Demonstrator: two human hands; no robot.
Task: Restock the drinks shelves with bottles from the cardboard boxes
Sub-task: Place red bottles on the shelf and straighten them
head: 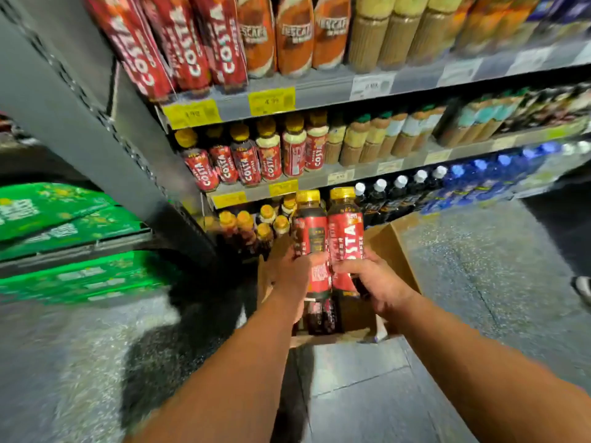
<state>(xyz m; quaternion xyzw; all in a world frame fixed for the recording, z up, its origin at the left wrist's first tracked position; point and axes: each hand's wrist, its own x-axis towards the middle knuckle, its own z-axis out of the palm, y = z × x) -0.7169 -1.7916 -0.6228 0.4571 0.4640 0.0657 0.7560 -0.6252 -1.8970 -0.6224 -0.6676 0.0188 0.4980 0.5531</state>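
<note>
Your left hand [292, 274] wrapped the left Costa bottle [311, 238] and your right hand [375, 278] the right Costa bottle [347, 231], low on slick labels. They were likely full, stiff and weighty, so mid-body was the place to grip.

The left forearm [240, 362] and right forearm [479, 372] are bare along all that shows; the left hand [292, 276] and right hand [380, 282] are bare as well.

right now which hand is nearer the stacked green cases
Left. The left hand, holding one Costa bottle, sits right of the green cases; the right hand, holding the other bottle, is farther right.
</note>
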